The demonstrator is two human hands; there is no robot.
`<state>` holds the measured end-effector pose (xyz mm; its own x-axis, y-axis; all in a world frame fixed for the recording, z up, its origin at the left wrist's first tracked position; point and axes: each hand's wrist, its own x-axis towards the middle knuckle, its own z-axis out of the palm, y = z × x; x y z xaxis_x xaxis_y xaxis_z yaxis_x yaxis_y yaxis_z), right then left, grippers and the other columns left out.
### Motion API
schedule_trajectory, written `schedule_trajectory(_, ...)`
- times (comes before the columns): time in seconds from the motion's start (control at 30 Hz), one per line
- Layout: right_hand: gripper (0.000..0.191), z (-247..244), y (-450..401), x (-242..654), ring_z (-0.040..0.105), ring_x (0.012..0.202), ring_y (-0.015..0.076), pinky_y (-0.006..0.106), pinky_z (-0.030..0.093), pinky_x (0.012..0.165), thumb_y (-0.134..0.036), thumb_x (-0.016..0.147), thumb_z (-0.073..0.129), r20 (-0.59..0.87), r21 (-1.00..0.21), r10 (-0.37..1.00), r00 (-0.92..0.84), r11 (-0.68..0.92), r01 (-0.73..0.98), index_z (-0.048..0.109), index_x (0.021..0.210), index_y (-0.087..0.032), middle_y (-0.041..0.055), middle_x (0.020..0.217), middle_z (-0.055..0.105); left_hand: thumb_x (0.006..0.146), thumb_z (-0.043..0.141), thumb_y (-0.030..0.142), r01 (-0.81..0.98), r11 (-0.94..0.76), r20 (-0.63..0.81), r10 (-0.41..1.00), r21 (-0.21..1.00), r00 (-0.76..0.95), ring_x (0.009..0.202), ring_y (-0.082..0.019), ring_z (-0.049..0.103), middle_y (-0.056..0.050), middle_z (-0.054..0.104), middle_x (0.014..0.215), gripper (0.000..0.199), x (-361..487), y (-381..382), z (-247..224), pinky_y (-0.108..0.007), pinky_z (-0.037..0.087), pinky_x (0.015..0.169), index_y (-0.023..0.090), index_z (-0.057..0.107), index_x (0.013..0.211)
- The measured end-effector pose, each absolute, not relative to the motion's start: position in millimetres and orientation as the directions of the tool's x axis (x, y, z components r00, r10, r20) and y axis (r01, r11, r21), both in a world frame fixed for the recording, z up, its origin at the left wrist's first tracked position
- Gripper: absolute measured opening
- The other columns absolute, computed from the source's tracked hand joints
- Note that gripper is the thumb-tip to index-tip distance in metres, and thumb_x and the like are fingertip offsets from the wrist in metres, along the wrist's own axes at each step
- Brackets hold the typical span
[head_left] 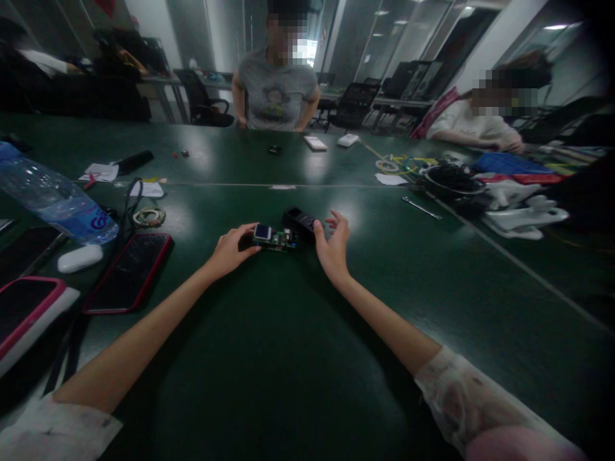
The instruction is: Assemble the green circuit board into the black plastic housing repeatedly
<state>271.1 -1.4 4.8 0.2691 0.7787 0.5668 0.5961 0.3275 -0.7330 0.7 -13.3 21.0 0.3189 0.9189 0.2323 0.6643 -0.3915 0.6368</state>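
Observation:
A green circuit board (276,239) with a small screen at its left end lies at the middle of the table. My left hand (234,251) grips that left end between thumb and fingers. Just behind the board, and partly overlapped by it, is a black plastic case (302,222) with a small window and buttons. My right hand (334,246) is at the right end of the case, fingers apart. Its thumb meets or overlaps the case's edge; I cannot tell whether it presses on it.
To the left are a water bottle (62,202), a red-edged phone (129,272), a white earbud case (80,258) and a bracelet (148,218). A wrench (421,207) and tangled cables (451,182) lie to the right. Two people sit or stand across the table (269,358).

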Motion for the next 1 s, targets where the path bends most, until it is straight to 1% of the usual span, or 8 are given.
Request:
schedule_trajectory(0.07,0.049,7,-2,271,0.051,0.111,0.0266,0.053,0.039,0.103,-0.054,0.094,0.042,0.549,-0.756,0.787,0.28,0.326,0.567,0.043,0.135,-0.027,0.0092,0.113,0.057,0.086,0.065,0.036,0.666,-0.392,0.232,0.919,0.634,0.32,0.124,-0.031,0.055,-0.008,0.062,0.13,0.058,0,-12,19,-0.058,0.038,0.104,0.028,0.042,0.139)
schedule_trajectory(0.17,0.049,9,-2,271,0.051,0.111,0.0269,0.054,0.035,0.104,-0.057,0.097,0.028,0.507,-0.76,0.83,0.234,0.301,0.576,0.058,0.12,-0.026,0.0093,0.11,0.06,0.087,0.065,0.036,0.663,-0.392,0.228,0.918,0.637,0.324,0.125,-0.03,0.054,-0.008,0.061,0.132,0.058,0,-12,18,-0.058,0.037,0.105,0.028,0.041,0.14)
schedule_trajectory(0.23,0.052,9,-2,271,0.05,0.113,0.0276,0.054,0.034,0.105,-0.059,0.097,0.025,0.491,-0.757,0.845,0.213,0.292,0.585,0.061,0.116,-0.026,0.0096,0.112,0.062,0.087,0.064,0.036,0.664,-0.39,0.225,0.919,0.638,0.324,0.125,-0.03,0.054,-0.008,0.061,0.132,0.058,0,-13,19,-0.058,0.037,0.105,0.028,0.041,0.14)
schedule_trajectory(0.47,0.055,5,0,272,0.05,0.109,0.0287,0.056,0.038,0.101,-0.063,0.09,0.045,0.483,-0.758,0.848,0.22,0.278,0.591,0.048,0.133,-0.028,0.0091,0.109,0.06,0.087,0.064,0.035,0.665,-0.381,0.215,0.922,0.642,0.321,0.126,-0.031,0.053,-0.008,0.061,0.132,0.057,1,-17,24,-0.059,0.036,0.105,0.029,0.042,0.139)
schedule_trajectory(0.63,0.059,0,1,272,0.05,0.11,0.0315,0.058,0.04,0.098,-0.059,0.084,0.059,0.521,-0.712,0.835,0.18,0.308,0.63,0.048,0.131,-0.025,0.012,0.114,0.058,0.087,0.063,0.035,0.661,-0.38,0.217,0.923,0.647,0.318,0.126,-0.031,0.053,-0.008,0.06,0.133,0.055,2,-17,25,-0.06,0.036,0.105,0.03,0.042,0.138)
schedule_trajectory(0.77,0.058,-2,1,273,0.05,0.11,0.033,0.057,0.043,0.096,-0.048,0.079,0.069,0.512,-0.679,0.844,0.157,0.286,0.676,0.05,0.127,-0.022,0.0145,0.118,0.055,0.087,0.064,0.034,0.658,-0.378,0.219,0.924,0.651,0.313,0.126,-0.031,0.054,-0.008,0.06,0.133,0.055,3,-17,26,-0.06,0.036,0.106,0.03,0.043,0.138)
schedule_trajectory(0.9,0.047,-4,3,274,0.052,0.108,0.0326,0.056,0.046,0.093,-0.035,0.079,0.07,0.49,-0.688,0.861,0.137,0.285,0.668,0.051,0.12,-0.02,0.014,0.116,0.057,0.087,0.064,0.034,0.66,-0.373,0.214,0.926,0.652,0.312,0.125,-0.03,0.054,-0.008,0.06,0.133,0.056,3,-17,26,-0.059,0.037,0.105,0.029,0.043,0.138)
schedule_trajectory(1.0,0.045,-4,4,273,0.055,0.106,0.0308,0.056,0.047,0.094,-0.033,0.08,0.068,0.514,-0.711,0.842,0.161,0.314,0.629,0.051,0.119,-0.02,0.0133,0.114,0.058,0.087,0.065,0.035,0.662,-0.384,0.228,0.922,0.644,0.313,0.124,-0.031,0.055,-0.008,0.062,0.13,0.055,3,-17,26,-0.059,0.038,0.104,0.029,0.044,0.137)
